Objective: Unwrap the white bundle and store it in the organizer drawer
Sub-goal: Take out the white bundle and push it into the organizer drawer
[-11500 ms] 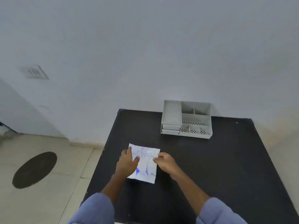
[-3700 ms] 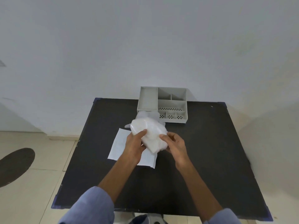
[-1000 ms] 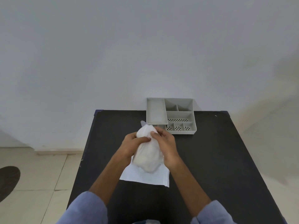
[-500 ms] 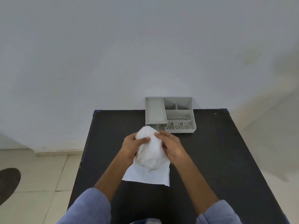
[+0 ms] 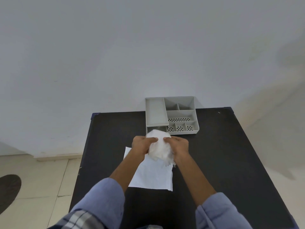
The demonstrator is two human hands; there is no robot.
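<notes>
Nearest me, my blue sleeves point(image 5: 102, 200) run forward over the black tabletop point(image 5: 222, 162). Just beyond them lies the flat white wrapper point(image 5: 153, 177), spread out and empty, so I judge the unwrapping done: the sheet is off and nothing sits on it.

Past the wrapper, both my hands are closed around the white bundle point(image 5: 159, 146), held up off the tabletop. My left hand point(image 5: 142, 144) cups its left side with the thumb pressed across the top, and my right hand point(image 5: 179, 146) grips the right side, fingers curled into the soft, crumpled mass. A loose wisp hangs from its lower right edge toward the wrapper.

The far end of the bundle reaches the mouth of the organizer's drawer point(image 5: 156, 129), which stands pulled open under the long tray on the left of the grey organizer point(image 5: 181, 116). I cannot tell whether the tip is already inside or only in front of the opening.

What is left, as I judge it: push the bundle fully in, tuck the loose bits, let go, and slide the drawer shut. The bundle looks wider than the opening, so it may need squeezing.
</notes>
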